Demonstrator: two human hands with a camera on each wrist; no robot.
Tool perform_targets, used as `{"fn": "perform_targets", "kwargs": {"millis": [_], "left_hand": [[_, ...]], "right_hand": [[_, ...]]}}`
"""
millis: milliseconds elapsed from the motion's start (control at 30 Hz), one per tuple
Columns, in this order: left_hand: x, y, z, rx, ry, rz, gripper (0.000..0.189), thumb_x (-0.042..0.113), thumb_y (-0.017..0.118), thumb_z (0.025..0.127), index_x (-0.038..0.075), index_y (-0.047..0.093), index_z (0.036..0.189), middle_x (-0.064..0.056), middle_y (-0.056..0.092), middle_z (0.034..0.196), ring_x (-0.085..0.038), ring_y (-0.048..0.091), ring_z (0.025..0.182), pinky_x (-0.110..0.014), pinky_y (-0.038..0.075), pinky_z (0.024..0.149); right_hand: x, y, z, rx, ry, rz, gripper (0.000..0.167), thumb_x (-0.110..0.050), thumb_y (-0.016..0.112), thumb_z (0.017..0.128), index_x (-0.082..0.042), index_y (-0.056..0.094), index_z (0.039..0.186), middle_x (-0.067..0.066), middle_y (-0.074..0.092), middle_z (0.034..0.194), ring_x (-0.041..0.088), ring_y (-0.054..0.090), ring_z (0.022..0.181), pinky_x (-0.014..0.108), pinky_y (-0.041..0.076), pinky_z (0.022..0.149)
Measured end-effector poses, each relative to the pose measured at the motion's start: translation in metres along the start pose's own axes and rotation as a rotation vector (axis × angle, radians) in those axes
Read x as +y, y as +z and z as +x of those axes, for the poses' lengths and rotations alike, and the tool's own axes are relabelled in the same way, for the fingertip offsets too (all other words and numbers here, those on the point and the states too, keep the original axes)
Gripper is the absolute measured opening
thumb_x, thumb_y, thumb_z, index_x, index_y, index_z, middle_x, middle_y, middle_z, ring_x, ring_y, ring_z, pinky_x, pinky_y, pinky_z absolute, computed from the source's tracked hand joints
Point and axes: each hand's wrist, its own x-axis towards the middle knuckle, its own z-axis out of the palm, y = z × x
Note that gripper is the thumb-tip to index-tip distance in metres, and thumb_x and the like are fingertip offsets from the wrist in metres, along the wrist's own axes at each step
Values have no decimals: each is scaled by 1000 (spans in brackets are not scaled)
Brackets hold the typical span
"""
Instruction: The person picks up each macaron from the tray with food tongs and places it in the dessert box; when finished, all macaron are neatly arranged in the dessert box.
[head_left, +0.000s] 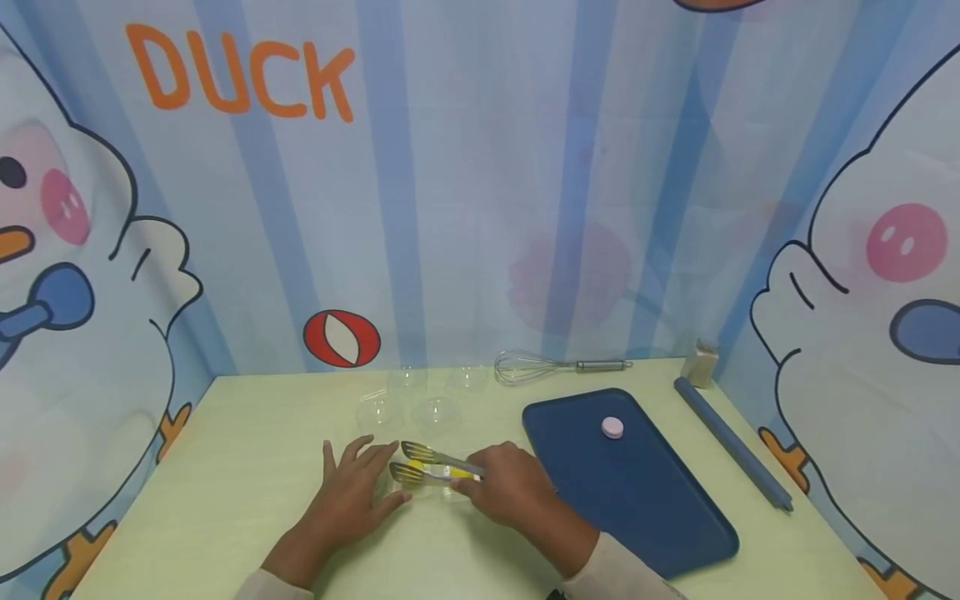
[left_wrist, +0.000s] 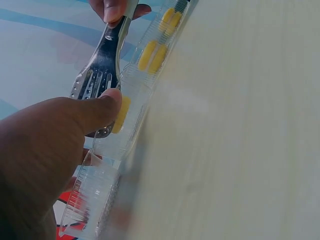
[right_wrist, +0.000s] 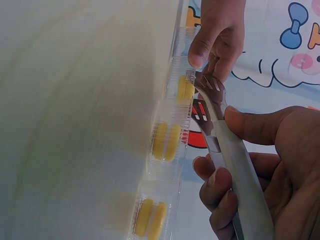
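My right hand (head_left: 513, 487) grips metal serving tongs (right_wrist: 240, 175) by their pale handles. The slotted tong heads stand apart at a yellow macaron (right_wrist: 186, 88) that sits in a clear plastic box (right_wrist: 175, 107). Spread fingers of my left hand (head_left: 352, 492) rest close around the left end of that box, thumb beside the tong heads in the left wrist view. Two more clear compartments, lined up toward my right hand, hold yellow macarons (right_wrist: 166, 142), seen edge-on as paired yellow shells.
A blue tray (head_left: 637, 500) with one pink macaron (head_left: 612, 427) lies at the right. Behind the boxes stand several clear domed pieces (head_left: 435, 412). A whisk (head_left: 525, 367), a grey-blue roll (head_left: 731, 442) and a small beige block (head_left: 702, 364) lie by the table's back and right edges.
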Motion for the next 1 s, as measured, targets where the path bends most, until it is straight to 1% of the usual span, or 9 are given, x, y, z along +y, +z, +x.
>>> {"fn": "perform_targets", "kwargs": {"millis": [133, 267, 400, 667, 833, 1000], "left_hand": [[0, -1, 0, 6, 8, -1, 71, 49, 82, 94, 11, 63, 151, -11, 73, 141, -44, 53, 148, -94, 22, 116], [0, -1, 0, 13, 14, -6, 71, 49, 82, 94, 11, 63, 151, -11, 73, 141, -44, 53, 148, -94, 21, 115], [0, -1, 0, 10, 12, -17, 71, 49, 82, 94, 11, 63, 151, -11, 73, 141, -45, 53, 148, -95, 20, 116], [0, 0, -1, 10, 6, -20, 72, 50, 82, 93, 10, 63, 150, -11, 73, 142, -44, 53, 148, -94, 19, 116], [0, 0, -1, 16, 9, -11, 72, 50, 82, 93, 12, 63, 151, -10, 73, 141, -43, 54, 148, -94, 21, 116], [2, -2, -1, 15, 7, -23, 72, 49, 83, 93, 11, 63, 151, -10, 73, 142, -44, 54, 147, -94, 20, 116]], "right_hand": [[-1, 2, 1, 6, 5, -31, 37, -53, 83, 93, -22, 87, 112, -3, 82, 92, 10, 61, 68, 33, 46, 56], [-4, 3, 1, -3, 19, -32, 37, -52, 83, 93, -22, 87, 113, -1, 82, 95, 11, 62, 69, 34, 46, 55], [-6, 3, 1, -7, 29, -38, 37, -52, 83, 93, -21, 87, 114, 0, 83, 98, 12, 64, 72, 35, 47, 57], [-8, 4, 1, -13, 45, -31, 39, -51, 83, 93, -20, 85, 117, 1, 83, 101, 12, 60, 70, 35, 47, 58], [-7, 5, 1, -5, 44, -34, 38, -51, 84, 92, -20, 86, 115, 0, 82, 97, 12, 58, 67, 34, 45, 56], [-8, 3, 0, 6, 30, -34, 37, -50, 84, 92, -20, 86, 112, -1, 81, 92, 11, 57, 65, 34, 44, 54]]}}
